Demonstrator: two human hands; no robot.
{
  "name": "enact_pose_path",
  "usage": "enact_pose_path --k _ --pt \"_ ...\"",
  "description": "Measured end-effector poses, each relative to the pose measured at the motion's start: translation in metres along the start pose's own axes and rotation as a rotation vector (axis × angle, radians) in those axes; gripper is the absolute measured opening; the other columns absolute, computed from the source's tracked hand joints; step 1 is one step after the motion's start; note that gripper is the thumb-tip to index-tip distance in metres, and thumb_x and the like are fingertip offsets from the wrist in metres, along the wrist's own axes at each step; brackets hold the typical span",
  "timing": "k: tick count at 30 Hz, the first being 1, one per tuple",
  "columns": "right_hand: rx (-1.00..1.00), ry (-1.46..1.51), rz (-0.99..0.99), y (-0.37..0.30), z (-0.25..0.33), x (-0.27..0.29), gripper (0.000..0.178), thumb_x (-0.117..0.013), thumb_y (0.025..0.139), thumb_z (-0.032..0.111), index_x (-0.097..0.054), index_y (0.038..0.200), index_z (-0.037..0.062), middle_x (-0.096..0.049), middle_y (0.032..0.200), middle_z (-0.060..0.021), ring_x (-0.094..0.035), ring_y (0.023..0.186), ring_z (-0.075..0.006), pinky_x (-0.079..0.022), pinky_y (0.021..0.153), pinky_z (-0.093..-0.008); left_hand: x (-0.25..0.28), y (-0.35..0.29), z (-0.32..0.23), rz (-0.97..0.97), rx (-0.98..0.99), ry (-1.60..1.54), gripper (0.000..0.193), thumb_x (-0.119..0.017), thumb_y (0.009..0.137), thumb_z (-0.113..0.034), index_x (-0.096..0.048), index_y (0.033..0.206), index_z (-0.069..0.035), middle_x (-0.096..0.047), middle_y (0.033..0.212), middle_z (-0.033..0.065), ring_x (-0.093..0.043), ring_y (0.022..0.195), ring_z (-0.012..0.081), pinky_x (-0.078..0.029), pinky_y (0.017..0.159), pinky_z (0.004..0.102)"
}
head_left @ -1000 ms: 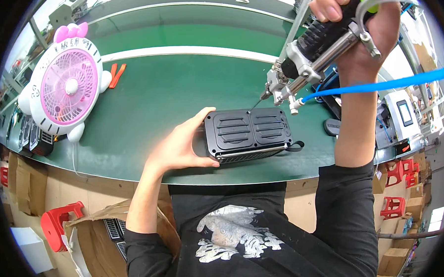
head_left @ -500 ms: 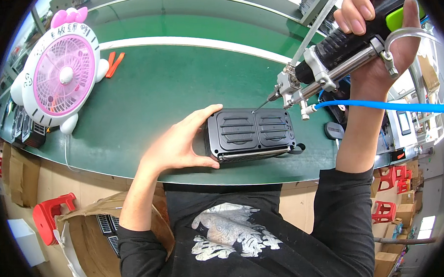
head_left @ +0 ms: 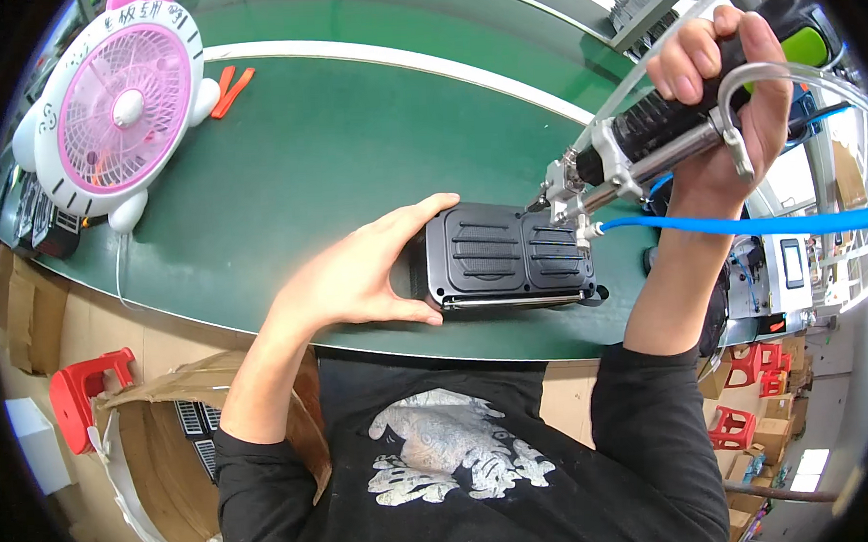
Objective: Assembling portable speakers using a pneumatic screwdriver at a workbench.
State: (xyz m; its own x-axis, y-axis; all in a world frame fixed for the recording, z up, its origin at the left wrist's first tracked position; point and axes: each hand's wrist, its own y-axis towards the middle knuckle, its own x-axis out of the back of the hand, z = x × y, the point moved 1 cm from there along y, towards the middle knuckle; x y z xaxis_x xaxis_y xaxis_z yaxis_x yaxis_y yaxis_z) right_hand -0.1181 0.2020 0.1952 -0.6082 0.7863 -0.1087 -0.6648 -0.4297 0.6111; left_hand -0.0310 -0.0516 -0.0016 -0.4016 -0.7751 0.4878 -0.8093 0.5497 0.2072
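Observation:
A black portable speaker (head_left: 488,247) with two ribbed grilles lies on the green bench near its front edge. My left hand (head_left: 361,269) grips its left end, thumb at the near side and fingers at the far side. My right hand (head_left: 721,89) is wrapped round a black powered screwdriver (head_left: 660,128) with a green patch and a metal screw-feeding head. The tool slants down to the left. Its nozzle (head_left: 553,196) is at the speaker's far edge, around the middle; the head hides the exact contact. A blue air hose (head_left: 732,225) runs right from the head.
A white and pink fan (head_left: 122,110) stands at the left, beside orange-handled cutters or tweezers (head_left: 231,93). Below the bench, a cardboard box (head_left: 157,467) holds several black panels. Red stools (head_left: 736,426) and cartons stand at the right.
The screwdriver head has come down closer to the speaker, and less of its bit shows. My left hand keeps its grip. The whole view has shifted slightly.

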Motion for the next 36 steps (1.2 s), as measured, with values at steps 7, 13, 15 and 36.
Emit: enact_pose_path --k 7,13,15,36 --pt "0.043 -0.129 -0.141 -0.001 -0.005 -0.014 0.029 -0.057 0.103 0.033 -0.054 0.1 0.0046 -0.05 0.071 -0.0045 -0.053 0.06 -0.0142 -0.043 0.06 -0.0298 0.0 0.0 -0.009 0.014 0.053 -0.08 0.117 -0.096 0.062 -0.022 -0.03 0.158 -0.009 -0.049 0.151 0.0195 -0.053 0.135 0.033 -0.045 0.114 0.047" --pt "0.237 -0.073 -0.022 0.016 0.079 0.003 0.042 -0.06 0.101 0.044 -0.051 0.108 0.0034 -0.052 0.078 -0.0055 -0.056 0.063 -0.0148 -0.047 0.062 -0.0313 -0.018 0.012 -0.023 -0.003 0.074 -0.037 0.117 -0.096 0.063 -0.02 -0.03 0.159 -0.011 -0.047 0.151 0.0222 -0.05 0.138 0.0341 -0.044 0.115 0.0469" --pt "0.392 -0.132 -0.269 0.012 0.101 0.011 0.045 -0.051 0.105 0.049 -0.054 0.103 0.0048 -0.053 0.067 -0.0032 -0.055 0.05 -0.0153 -0.049 0.049 -0.0293 -0.027 0.018 -0.023 -0.027 0.075 -0.02 0.118 -0.096 0.063 -0.02 -0.029 0.159 -0.011 -0.046 0.152 0.0225 -0.05 0.138 0.0342 -0.044 0.116 0.0469" --pt "0.061 -0.048 0.062 -0.042 0.101 0.027 0.059 -0.06 0.096 0.058 -0.046 0.114 0.0028 -0.052 0.08 -0.0063 -0.056 0.064 -0.0153 -0.047 0.063 -0.0308 -0.055 0.028 -0.017 -0.123 0.062 -0.394 0.071 -0.065 0.101 -0.023 -0.027 0.159 -0.004 -0.049 0.146 0.0222 -0.051 0.135 0.0275 -0.038 0.115 0.0414"
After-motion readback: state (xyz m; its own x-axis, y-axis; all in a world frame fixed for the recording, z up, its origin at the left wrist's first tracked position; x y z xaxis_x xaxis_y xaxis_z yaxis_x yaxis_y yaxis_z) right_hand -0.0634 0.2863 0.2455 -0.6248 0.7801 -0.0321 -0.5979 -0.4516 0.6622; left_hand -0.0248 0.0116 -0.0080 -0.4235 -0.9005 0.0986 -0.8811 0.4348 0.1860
